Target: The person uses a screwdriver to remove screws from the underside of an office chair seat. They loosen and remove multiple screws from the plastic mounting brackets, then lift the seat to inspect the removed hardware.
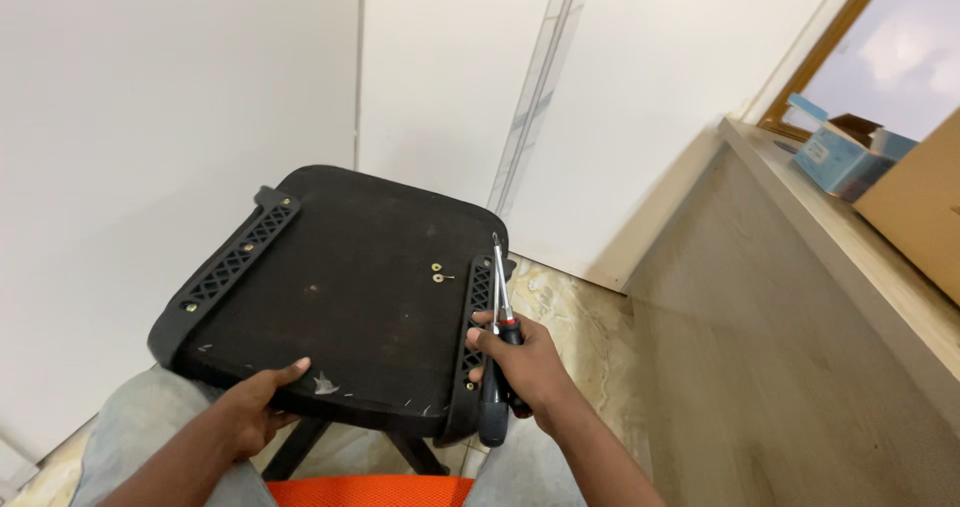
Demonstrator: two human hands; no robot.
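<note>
A black chair seat (340, 287) lies upside down across my lap, its underside facing up, with a slotted plastic bracket along each side. My left hand (262, 399) grips its near edge. My right hand (520, 362) holds a screwdriver (497, 347) with a black and red handle; the metal shaft points away from me along the right bracket (478, 317). A second dark handle seems to be in the same hand. Two brass threaded inserts (437, 272) show in the seat just left of that bracket.
A white wall stands close ahead. To my right is a wooden desk (800, 297) whose side panel is close to my right arm; a blue box (835, 157) and a cardboard box (920, 207) sit on it. An orange seat (370, 490) is under me.
</note>
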